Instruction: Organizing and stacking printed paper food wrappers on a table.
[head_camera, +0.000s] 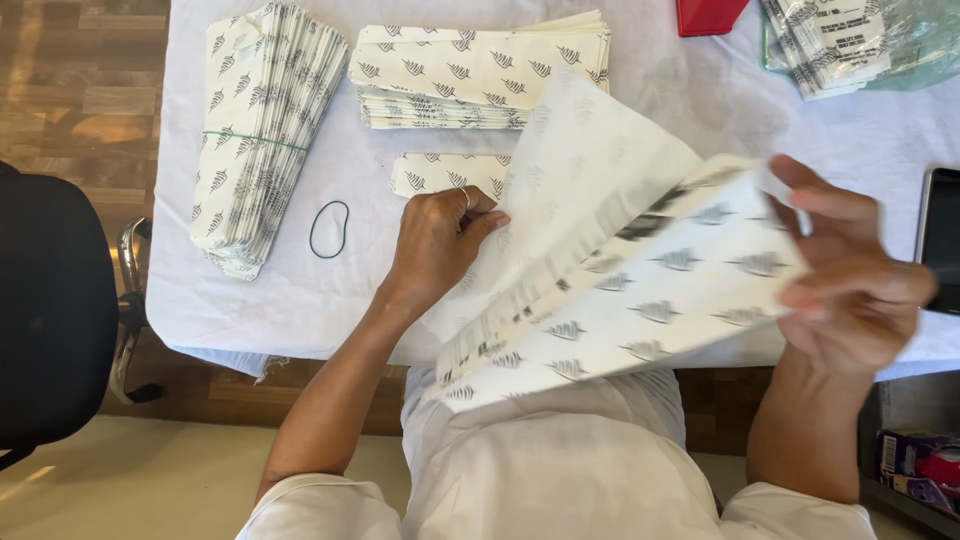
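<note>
I hold a stack of white paper bags (640, 290) printed with dark leaf marks, tilted over the near table edge. My right hand (850, 275) grips its right end. My left hand (440, 235) pinches the left edge of one thin translucent sheet (590, 160) lifted up off the stack. Just beyond my left hand lies a small flat pile of the same bags (445, 172). The bags in my hands are blurred.
On the white tablecloth (330, 300) lie a banded bundle of bags (260, 130) at left, a loose black rubber band (329, 229), a flat pile (480, 75) at the back, and more bags (830, 40) at top right. A red object (708, 14), a dark screen (940, 235) and a black chair (50, 310) stand around.
</note>
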